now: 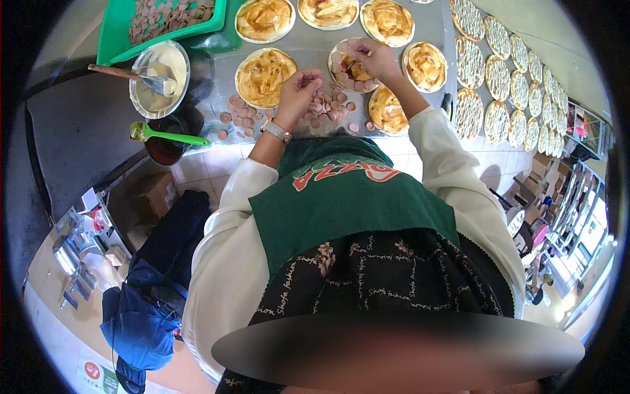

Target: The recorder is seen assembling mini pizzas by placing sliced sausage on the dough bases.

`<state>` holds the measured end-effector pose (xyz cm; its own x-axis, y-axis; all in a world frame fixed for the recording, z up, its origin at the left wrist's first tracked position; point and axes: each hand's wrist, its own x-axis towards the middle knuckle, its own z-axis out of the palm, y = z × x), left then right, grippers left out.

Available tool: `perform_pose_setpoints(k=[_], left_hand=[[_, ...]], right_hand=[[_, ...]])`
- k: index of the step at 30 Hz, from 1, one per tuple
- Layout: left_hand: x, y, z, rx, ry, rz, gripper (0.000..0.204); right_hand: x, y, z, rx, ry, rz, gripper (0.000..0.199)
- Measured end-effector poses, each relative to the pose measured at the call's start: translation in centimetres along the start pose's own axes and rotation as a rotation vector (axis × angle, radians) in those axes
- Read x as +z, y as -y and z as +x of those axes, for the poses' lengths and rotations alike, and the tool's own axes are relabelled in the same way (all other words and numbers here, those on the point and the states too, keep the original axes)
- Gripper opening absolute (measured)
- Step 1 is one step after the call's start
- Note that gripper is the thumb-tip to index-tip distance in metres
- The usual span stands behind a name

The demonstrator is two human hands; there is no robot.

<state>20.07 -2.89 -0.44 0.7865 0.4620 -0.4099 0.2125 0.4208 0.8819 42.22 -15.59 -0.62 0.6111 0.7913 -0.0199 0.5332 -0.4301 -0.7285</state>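
On the metal table, a round pizza base (355,70) with sauce has pinkish sausage slices (338,67) along its left and lower part. My right hand (377,61) is over this base, its fingers pinched at a sausage slice near the far edge. My left hand (299,95) hovers just left of the base with its fingers curled; what they hold, if anything, is hidden. Below it lies a loose pile of sausage slices (326,107), with a second heap (243,115) further left. A sauced base without slices (264,77) sits beside my left hand.
More sauced bases (387,21) stand at the far side and right. Far left are a green tray (220,20) of slices, a bowl of cream (182,92) with a whisk and a dark pot (164,154) under a green spatula (174,136). Striped topped pizzas (469,62) fill the right.
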Motion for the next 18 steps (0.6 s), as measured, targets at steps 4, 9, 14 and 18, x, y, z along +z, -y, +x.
perform_pose_setpoints(k=[4, 9, 14, 18], left_hand=[[-0.5, 0.0, -1.0, 0.058, -0.038, 0.041, 0.022], [-1.6, 0.5, -2.5, 0.182, -0.107, 0.185, 0.020], [-1.7, 0.3, -2.9, 0.235, -0.146, 0.330, 0.020], [-1.7, -1.0, -3.5, 0.296, -0.207, 0.754, 0.017]], right_hand=[[0.5, -0.2, 0.3, -0.207, -0.072, -0.255, 0.018], [0.2, 1.3, -1.0, 0.031, 0.018, 0.132, 0.016], [1.5, 1.1, -1.6, -0.015, 0.079, 0.127, 0.014], [2.2, 1.6, -1.9, -0.166, -0.032, -0.241, 0.014]])
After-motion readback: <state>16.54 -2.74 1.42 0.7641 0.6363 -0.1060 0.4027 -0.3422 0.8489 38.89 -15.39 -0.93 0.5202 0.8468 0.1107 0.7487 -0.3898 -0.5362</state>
